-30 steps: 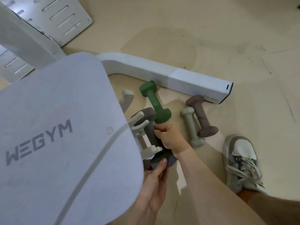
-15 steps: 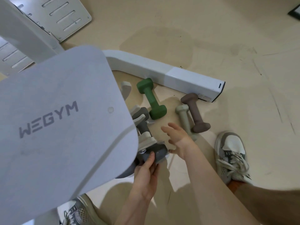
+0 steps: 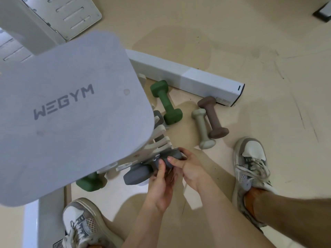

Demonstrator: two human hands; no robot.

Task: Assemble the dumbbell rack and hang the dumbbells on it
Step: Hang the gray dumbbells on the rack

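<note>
A cream dumbbell rack (image 3: 162, 141) with hooked arms stands half hidden under a grey WEGYM seat pad (image 3: 71, 111). Both hands hold a dark grey dumbbell (image 3: 138, 174) at the rack's lowest arms: my left hand (image 3: 161, 183) grips it from below, my right hand (image 3: 188, 167) pinches its far end. Another grey dumbbell (image 3: 158, 116) peeks out higher on the rack. On the floor lie a green dumbbell (image 3: 165, 102), a pale sage dumbbell (image 3: 202, 127) and a brown dumbbell (image 3: 212, 117). A second green dumbbell (image 3: 88, 181) shows below the pad.
A white machine base bar (image 3: 188, 76) runs across the floor behind the dumbbells. Slotted white plates (image 3: 75, 13) lie at the top left. My shoes sit at the lower left (image 3: 80, 224) and at the right (image 3: 250, 161). Beige floor spreads out to the right.
My right hand came back from the open floor and now pinches the grey dumbbell's end. The view shifted, showing more of the rack's base and both shoes.
</note>
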